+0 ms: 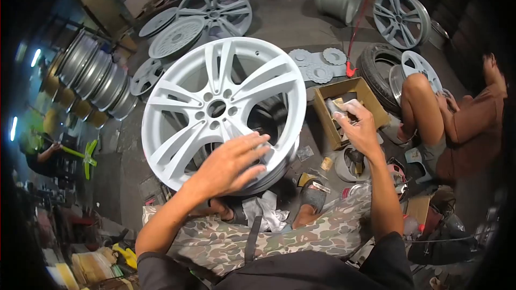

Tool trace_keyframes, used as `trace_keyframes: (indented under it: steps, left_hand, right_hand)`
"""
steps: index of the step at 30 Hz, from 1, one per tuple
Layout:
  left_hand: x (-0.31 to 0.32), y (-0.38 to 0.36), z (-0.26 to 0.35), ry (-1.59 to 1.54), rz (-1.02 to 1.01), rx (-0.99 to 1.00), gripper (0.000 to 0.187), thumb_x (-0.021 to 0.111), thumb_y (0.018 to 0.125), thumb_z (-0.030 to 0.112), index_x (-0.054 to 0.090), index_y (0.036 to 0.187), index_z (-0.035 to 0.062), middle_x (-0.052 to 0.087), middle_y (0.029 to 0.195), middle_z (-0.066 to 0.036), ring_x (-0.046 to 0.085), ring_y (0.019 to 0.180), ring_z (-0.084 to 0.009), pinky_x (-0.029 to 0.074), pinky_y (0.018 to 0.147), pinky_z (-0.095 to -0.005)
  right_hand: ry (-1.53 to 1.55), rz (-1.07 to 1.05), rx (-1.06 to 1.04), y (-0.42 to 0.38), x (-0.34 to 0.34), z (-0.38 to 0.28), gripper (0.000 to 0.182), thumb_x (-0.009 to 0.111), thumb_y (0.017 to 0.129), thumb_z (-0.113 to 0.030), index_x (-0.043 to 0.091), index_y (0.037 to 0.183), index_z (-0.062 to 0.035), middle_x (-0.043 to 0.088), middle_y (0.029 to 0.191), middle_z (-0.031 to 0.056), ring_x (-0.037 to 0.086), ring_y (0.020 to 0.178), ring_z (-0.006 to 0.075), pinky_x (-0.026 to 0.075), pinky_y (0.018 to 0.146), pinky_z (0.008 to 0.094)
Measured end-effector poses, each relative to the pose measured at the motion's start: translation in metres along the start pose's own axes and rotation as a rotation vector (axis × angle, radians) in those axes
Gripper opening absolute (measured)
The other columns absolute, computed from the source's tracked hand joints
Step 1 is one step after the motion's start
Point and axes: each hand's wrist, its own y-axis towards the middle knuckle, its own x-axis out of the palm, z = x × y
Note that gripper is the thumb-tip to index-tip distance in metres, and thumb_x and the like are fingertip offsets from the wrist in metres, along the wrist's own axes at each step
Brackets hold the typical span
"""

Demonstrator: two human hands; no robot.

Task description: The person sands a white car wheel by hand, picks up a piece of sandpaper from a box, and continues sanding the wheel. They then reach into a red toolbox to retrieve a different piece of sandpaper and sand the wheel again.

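Observation:
A large white-grey alloy wheel rim (pixel 216 91) with paired spokes lies face up in front of me. My left hand (pixel 231 164) is spread over its near right spokes, fingers stretched out and holding nothing. Off to the right, my right hand (pixel 357 123) is above an open cardboard box (pixel 352 87), thumb and fingers bent together around a small pale and dark piece. What that piece is, I cannot tell. Below the rim's near edge lies a crumpled whitish cloth (pixel 266 209) between my feet.
Grey centre caps (pixel 319 64) lie beyond the box. Another person (pixel 462 123) sits at the right beside a tyre (pixel 379 72) and wheel. More rims (pixel 215 11) stand at the back, with stacked rims (pixel 94 72) at left. A second person (pixel 45 156) holds a bright green tool (pixel 88 156).

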Motion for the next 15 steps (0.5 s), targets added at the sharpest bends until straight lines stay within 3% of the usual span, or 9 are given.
trace_keyframes:
  steps: [2,6,8,9,10,12,13,15]
  left_hand:
    - [0.006,-0.002,0.009,0.053,-0.081,0.053,0.051,0.067,0.096,0.027,0.057,0.14,0.004,0.054,0.147,-0.015,0.048,0.14,-0.0355,0.039,0.116,-0.0467]
    - [0.021,0.006,0.01,0.088,-0.114,0.084,0.056,0.065,0.097,0.033,0.053,0.143,0.0035,0.055,0.145,-0.017,0.048,0.139,-0.036,0.038,0.116,-0.0472]
    - [0.021,0.012,-0.001,0.032,-0.142,-0.013,0.057,0.064,0.098,0.037,0.053,0.142,0.0023,0.056,0.142,-0.019,0.049,0.137,-0.0365,0.036,0.117,-0.0476]
    - [0.025,0.014,-0.008,0.089,-0.027,0.041,0.054,0.068,0.095,0.034,0.057,0.137,0.0024,0.063,0.126,-0.019,0.059,0.122,-0.0368,0.046,0.105,-0.0465]
    - [0.023,0.018,-0.006,0.084,-0.038,0.054,0.054,0.068,0.095,0.034,0.057,0.137,0.0024,0.063,0.126,-0.019,0.059,0.122,-0.0368,0.046,0.105,-0.0465]
    - [0.02,0.029,0.001,0.063,-0.069,-0.092,0.048,0.074,0.09,0.031,0.061,0.126,0.0025,0.066,0.107,-0.016,0.066,0.099,-0.0353,0.052,0.084,-0.0449]
    - [0.03,0.037,-0.001,0.073,0.072,-0.034,0.042,0.078,0.086,0.029,0.061,0.112,0.0026,0.064,0.093,-0.013,0.065,0.082,-0.034,0.05,0.07,-0.0443]
    - [0.035,0.054,0.007,0.04,0.052,-0.128,0.041,0.079,0.085,0.03,0.059,0.108,0.0026,0.064,0.093,-0.013,0.065,0.081,-0.0345,0.051,0.07,-0.0444]
  right_hand:
    - [-0.016,-0.033,0.075,-0.01,0.012,-0.012,0.022,0.074,0.088,-0.01,0.073,0.106,0.0021,0.061,0.085,0.0097,0.06,0.075,0.0192,0.047,0.068,0.0312]
    - [-0.015,-0.008,-0.175,-0.025,0.041,-0.028,0.032,0.074,0.088,-0.007,0.074,0.119,-0.0042,0.057,0.087,0.0106,0.058,0.077,0.0217,0.049,0.07,0.0348]
    - [0.02,-0.014,-0.119,-0.037,0.058,-0.038,0.03,0.073,0.089,-0.007,0.074,0.119,-0.0042,0.056,0.087,0.0115,0.058,0.078,0.023,0.049,0.072,0.0364]
    - [0.008,0.069,-0.14,-0.04,0.069,-0.038,0.024,0.071,0.091,-0.007,0.074,0.113,-0.0004,0.055,0.085,0.0125,0.057,0.076,0.0241,0.047,0.069,0.0366]
    - [0.003,0.081,-0.128,-0.046,0.079,-0.034,0.024,0.071,0.091,-0.007,0.074,0.113,-0.0004,0.055,0.085,0.0125,0.057,0.076,0.0241,0.047,0.069,0.0366]
    - [0.055,0.258,0.06,-0.058,0.095,-0.026,0.019,0.069,0.093,-0.008,0.071,0.107,0.0038,0.053,0.082,0.0136,0.055,0.073,0.0248,0.045,0.067,0.0369]
    - [0.118,0.325,0.093,-0.063,0.1,-0.027,0.019,0.068,0.094,-0.011,0.069,0.103,0.0062,0.051,0.08,0.0141,0.054,0.071,0.0257,0.043,0.065,0.0374]
    - [0.099,0.312,0.129,-0.081,0.111,-0.017,0.02,0.067,0.095,-0.012,0.069,0.103,0.0066,0.051,0.081,0.0144,0.054,0.071,0.026,0.044,0.066,0.0376]
